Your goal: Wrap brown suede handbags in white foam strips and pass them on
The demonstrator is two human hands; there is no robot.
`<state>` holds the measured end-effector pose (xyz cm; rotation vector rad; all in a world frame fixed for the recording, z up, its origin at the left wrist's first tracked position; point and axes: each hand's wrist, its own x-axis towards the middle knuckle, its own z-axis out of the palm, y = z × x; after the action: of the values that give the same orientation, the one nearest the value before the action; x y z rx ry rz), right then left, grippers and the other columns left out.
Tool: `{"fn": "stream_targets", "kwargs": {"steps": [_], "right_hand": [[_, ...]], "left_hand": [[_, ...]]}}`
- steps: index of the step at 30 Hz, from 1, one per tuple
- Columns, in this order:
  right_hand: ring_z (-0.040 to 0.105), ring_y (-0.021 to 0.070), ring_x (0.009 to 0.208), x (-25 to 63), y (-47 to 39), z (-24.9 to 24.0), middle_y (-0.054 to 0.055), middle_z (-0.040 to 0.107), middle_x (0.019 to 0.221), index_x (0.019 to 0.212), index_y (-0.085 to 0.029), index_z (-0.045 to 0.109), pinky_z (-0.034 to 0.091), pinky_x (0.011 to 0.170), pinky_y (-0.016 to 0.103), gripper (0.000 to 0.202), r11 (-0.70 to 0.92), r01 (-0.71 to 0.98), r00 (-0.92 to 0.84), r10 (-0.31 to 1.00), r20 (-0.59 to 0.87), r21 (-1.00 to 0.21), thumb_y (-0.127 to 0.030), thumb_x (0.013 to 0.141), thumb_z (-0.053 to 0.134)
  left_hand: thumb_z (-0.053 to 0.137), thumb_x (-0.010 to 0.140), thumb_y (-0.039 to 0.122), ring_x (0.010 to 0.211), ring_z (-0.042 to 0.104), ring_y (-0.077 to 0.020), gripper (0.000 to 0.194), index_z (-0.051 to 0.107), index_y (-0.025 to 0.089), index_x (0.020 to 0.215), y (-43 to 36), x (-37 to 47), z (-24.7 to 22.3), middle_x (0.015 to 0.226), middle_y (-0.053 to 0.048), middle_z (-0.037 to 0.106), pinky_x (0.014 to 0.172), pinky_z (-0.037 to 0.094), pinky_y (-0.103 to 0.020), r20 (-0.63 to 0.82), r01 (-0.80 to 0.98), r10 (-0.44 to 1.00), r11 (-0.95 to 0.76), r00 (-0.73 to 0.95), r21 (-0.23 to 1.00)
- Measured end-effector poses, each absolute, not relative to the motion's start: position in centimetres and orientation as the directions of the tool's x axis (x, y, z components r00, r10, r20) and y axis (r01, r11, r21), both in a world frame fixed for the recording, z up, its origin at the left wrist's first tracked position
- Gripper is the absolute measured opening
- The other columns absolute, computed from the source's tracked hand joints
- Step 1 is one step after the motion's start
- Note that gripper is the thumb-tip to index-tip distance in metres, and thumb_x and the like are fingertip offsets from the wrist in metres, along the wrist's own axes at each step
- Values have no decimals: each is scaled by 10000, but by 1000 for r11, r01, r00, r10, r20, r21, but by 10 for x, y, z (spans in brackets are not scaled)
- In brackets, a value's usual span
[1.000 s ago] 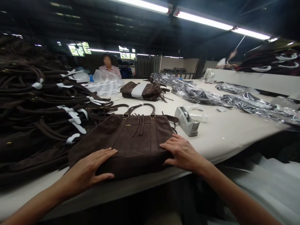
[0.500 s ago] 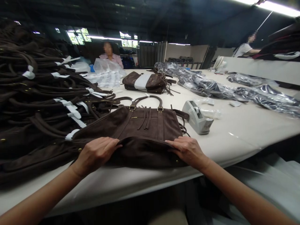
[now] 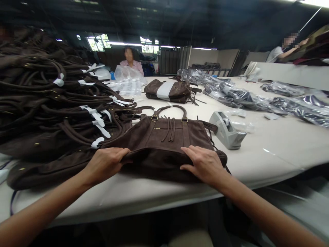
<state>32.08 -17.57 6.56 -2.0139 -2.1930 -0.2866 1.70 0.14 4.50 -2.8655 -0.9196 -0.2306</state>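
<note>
A dark brown handbag (image 3: 167,135) lies flat at the table's near edge, its handles pointing away from me and its lower edge folded up toward me. Two buckled straps and hanging tassel cords show on its face. My left hand (image 3: 109,161) is closed on the left part of the raised edge, thumb and fingers pinching it. On the right part, my right hand (image 3: 203,163) grips the same edge, fingers over the top and thumb spread lower on the near side. A grey tape dispenser (image 3: 227,130) stands just right of the bag.
A high pile of similar brown bags (image 3: 59,99) with white-wrapped handles rises at left. Farther back lie a bag with a white band (image 3: 167,90) and several plastic-wrapped packages (image 3: 239,94). One person (image 3: 131,63) sits across the white table (image 3: 277,137); another (image 3: 280,51) stands far right.
The view has swung left, so everything sits farther right. My right thumb now shows apart from the fingers on the handbag's edge. The person at far right has raised an arm.
</note>
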Motion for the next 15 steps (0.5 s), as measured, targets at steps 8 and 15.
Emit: {"fn": "stream_targets", "kwargs": {"steps": [8,15], "right_hand": [[654,187,794,366,-157,62,-7,704,806,858,-251,656,323,610,265,150,41,998,-43,998,37,44,-400,845,659],[613,204,968,396,-176,54,35,682,1025,1254,-310,602,420,823,306,435,177,983,-181,977,109,48,-244,826,627]], "left_hand": [[445,923,406,727,643,-178,275,646,221,892,3,56,82,809,-16,684,596,413,-259,31,484,484,-874,875,-28],[571,826,359,1313,453,-265,400,588,241,1208,39,27,79,1276,-47,622,1105,345,-433,70,182,171,-965,983,-188]]}}
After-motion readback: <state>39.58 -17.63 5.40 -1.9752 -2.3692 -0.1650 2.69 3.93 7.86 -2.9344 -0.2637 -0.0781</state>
